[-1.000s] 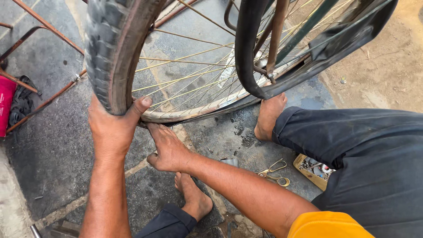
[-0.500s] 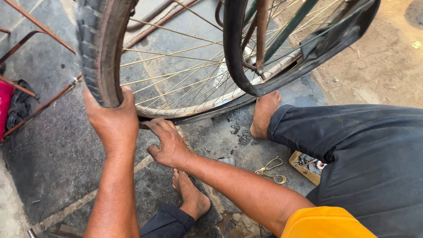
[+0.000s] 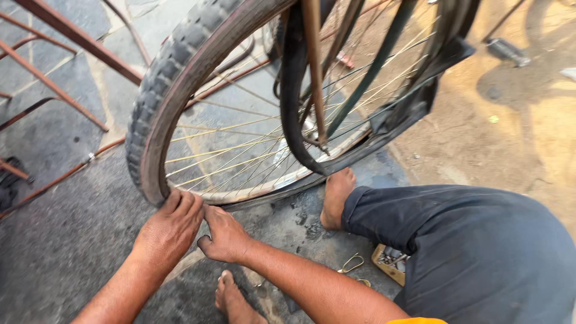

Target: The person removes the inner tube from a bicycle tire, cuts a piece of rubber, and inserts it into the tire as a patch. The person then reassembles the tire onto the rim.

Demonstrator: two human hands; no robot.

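A bicycle wheel stands upright in front of me, with a worn black tyre half off the spoked metal rim. A loose black inner tube hangs inside the wheel. My left hand presses flat against the bottom of the tyre and rim, fingers together. My right hand sits right beside it, fingers curled, thumb and fingertips pushing at the tyre's lower edge. My bare feet rest on the ground, one under the wheel, the other between my arms.
A rusty red metal frame runs along the upper left over grey stone paving. A pair of scissors and a small open box of parts lie by my knee. Sandy ground lies to the right, with a dark tool on it.
The view has swung so the wheel sits more to the right. My left hand has slid down the tyre to its bottom edge, close against my right hand.
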